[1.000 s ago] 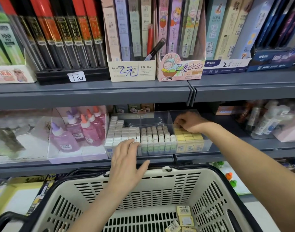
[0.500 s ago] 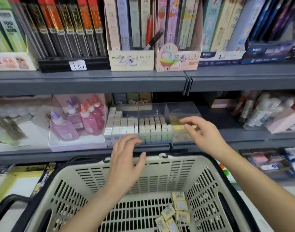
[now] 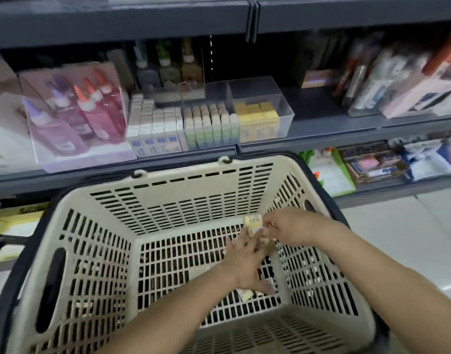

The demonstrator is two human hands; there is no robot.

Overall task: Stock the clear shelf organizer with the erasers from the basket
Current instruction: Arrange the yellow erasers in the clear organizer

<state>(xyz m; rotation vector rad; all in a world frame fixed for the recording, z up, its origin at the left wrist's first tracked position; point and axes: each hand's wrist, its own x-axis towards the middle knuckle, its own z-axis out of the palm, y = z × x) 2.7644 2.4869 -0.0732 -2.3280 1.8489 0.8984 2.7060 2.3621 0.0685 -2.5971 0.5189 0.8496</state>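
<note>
Clear organizer on the shelf is holding white, green & yellow erasers side by side. Basket is holding a few loose erasers. Both hands are now down in the basket, not up by the organizer like before. R hand is pinching a yellow eraser w/ curled fingers; it's standing up, top pointing at the shelf. L hand's straight fingers are touching it.

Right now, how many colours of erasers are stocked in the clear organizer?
3. White erasers fill the left of the clear organizer, green-banded erasers the middle, yellow erasers the right. Blur may hide more at the back.
</note>
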